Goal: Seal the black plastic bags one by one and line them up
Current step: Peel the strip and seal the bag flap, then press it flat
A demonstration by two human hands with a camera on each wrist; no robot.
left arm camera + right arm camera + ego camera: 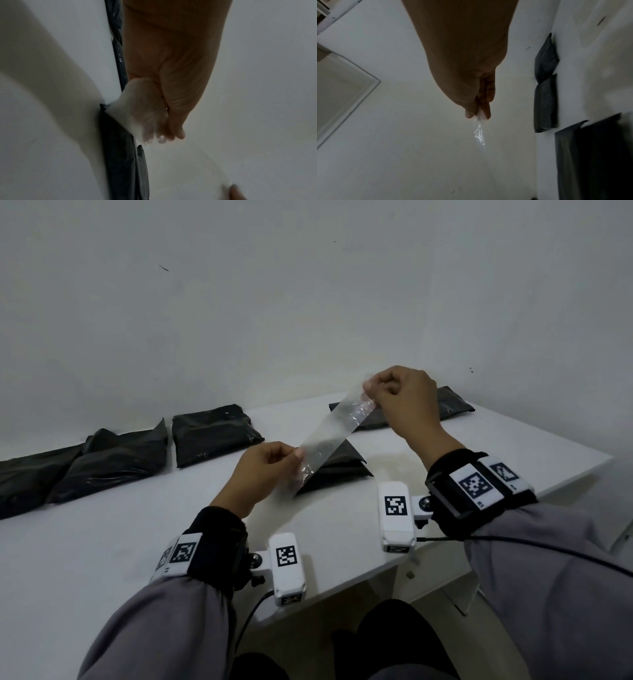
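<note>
A clear strip of tape (330,434) is stretched in the air between both hands. My left hand (297,455) pinches its near end, seen as a pale film (137,112) in the left wrist view. My right hand (371,392) pinches its far end (478,129). Under the strip a black plastic bag (337,470) lies on the white table (102,542), partly hidden by the tape. Another black bag (448,405) lies behind my right hand. A folded black bag (212,436) lies at centre left, and further black bags (102,463) lie left of it.
A white wall (308,285) rises right behind the table. The table's front edge (376,573) runs diagonally near my wrists, with my dark trousers (394,642) below it. Wrist cameras with cables sit on both forearms.
</note>
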